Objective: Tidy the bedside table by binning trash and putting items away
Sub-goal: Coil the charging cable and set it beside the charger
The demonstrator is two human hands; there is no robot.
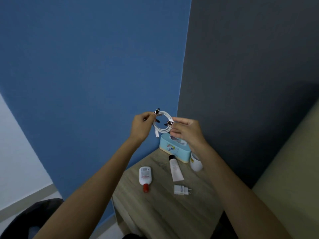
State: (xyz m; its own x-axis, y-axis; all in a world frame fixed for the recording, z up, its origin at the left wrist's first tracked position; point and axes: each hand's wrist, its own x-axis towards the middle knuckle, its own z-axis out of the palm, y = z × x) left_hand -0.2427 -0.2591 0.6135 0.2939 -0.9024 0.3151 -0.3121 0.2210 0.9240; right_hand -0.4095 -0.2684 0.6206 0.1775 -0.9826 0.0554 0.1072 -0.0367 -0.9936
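Both hands hold a coiled white charging cable (pixel 163 130) in the air above the back of the wooden bedside table (pixel 158 209). My left hand (pixel 140 126) pinches the coil's left side and my right hand (pixel 185 131) pinches its right side. One connector end dangles below the coil. On the table lie a white bottle with a red cap (pixel 145 177), a pale tube with a black cap (pixel 175 169) and a white plug adapter (pixel 182 190).
A light blue tissue box (pixel 174 149) stands at the table's back corner, with a white cup (pixel 196 163) beside it, partly behind my right wrist. A blue wall is on the left, a dark grey wall behind, a beige bed edge (pixel 293 169) on the right.
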